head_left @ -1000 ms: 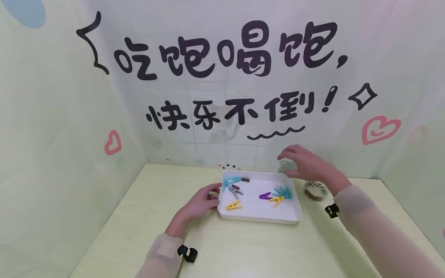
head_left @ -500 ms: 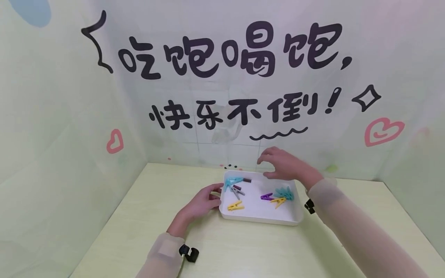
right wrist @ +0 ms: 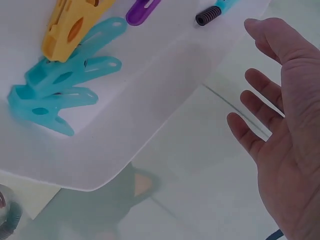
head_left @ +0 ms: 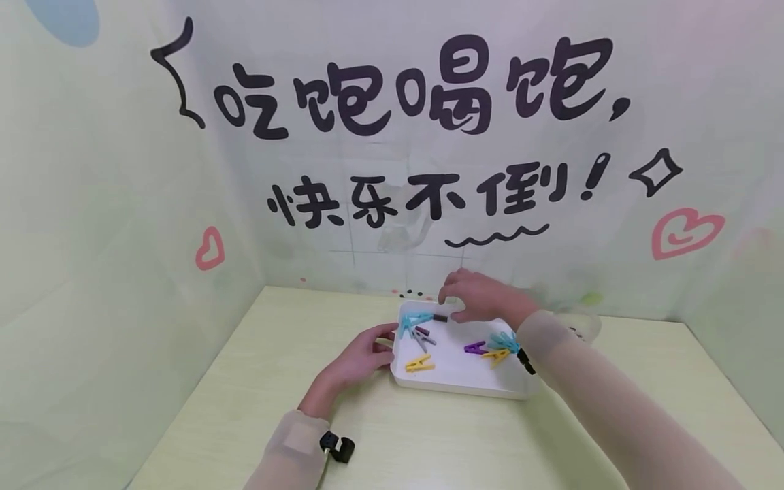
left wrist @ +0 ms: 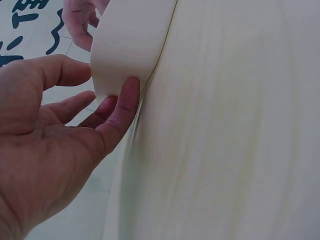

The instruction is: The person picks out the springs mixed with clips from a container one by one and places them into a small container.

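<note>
My left hand (head_left: 360, 355) touches the left side of a white tray (head_left: 456, 382); in the left wrist view its fingertips rest against the tray's outer wall. Over the tray's back edge hovers my right hand (head_left: 480, 298), fingers loosely bent and holding nothing. Just below it lies a dark ribbed cylinder (head_left: 440, 318) beside turquoise clothespins (head_left: 416, 320). A second dark cylinder (head_left: 422, 331) lies by a grey clothespin (head_left: 422, 339), with a yellow clothespin (head_left: 420, 363) nearer the front. At the tray's right are purple (right wrist: 142, 11), yellow (right wrist: 65, 32) and several turquoise clothespins (right wrist: 55, 95).
Behind the right sleeve, a clear rounded container (head_left: 584, 328) stands on the pale wooden table (head_left: 429, 442), partly hidden. A printed cloth backdrop (head_left: 380, 272) rises right behind the tray and along both sides.
My right hand has moved left from above the clear container to above the tray's back edge, and slightly lower. The left hand has stayed at the tray; the view has shifted slightly.
</note>
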Demonstrator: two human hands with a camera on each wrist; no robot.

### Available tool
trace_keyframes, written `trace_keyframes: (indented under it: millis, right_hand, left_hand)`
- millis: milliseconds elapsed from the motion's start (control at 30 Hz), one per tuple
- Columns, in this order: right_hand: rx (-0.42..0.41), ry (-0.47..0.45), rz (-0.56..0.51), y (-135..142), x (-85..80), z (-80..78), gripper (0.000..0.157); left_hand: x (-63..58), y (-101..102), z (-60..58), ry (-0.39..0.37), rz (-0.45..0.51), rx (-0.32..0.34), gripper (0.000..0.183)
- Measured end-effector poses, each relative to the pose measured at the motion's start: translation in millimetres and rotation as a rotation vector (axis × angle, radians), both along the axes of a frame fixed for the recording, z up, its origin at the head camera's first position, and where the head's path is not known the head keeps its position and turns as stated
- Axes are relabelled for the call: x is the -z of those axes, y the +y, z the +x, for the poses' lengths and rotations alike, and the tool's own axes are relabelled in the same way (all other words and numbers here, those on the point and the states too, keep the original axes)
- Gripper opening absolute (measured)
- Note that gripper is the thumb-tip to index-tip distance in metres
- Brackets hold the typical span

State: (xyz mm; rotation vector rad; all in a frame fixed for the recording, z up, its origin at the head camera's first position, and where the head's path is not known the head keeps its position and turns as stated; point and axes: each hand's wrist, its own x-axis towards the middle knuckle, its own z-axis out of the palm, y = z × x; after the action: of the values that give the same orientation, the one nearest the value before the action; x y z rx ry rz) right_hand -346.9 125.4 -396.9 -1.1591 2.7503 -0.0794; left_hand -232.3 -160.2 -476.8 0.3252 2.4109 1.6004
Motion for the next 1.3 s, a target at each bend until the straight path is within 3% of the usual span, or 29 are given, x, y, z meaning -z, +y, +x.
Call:
trace_keyframes:
  millis: [300, 600, 900, 1067, 1300]
  right_hand:
    - [0.023, 0.015, 0.085, -14, 22.0, -5.7, 0.035]
    - [0.035, -0.009, 0.103, -19, 24.5, -3.4, 0.03]
    - [0.132, -0.106, 0.05, -18, 33.0, -4.9, 0.013]
    - [0.167, -0.119, 0.063, -15, 37.9, -5.0, 0.012]
    - [0.119, -0.075, 0.061, -10, 33.2, -3.7, 0.013]
  left_hand:
    - [0.4, -1, -1.5, -0.005, 0.001, 0.005, 0.059]
    - [-1.2, 1, -2.3, -0.003, -0.009, 0.005, 0.059]
    - [-1.7, 0, 0.0, -0.008, -0.009, 0.0, 0.06]
    - [-1.6, 0, 0.8, -0.005, -0.004, 0.002, 0.059]
    - [-1.0, 0, 0.2, -0.001, -0.011, 0.001, 0.059]
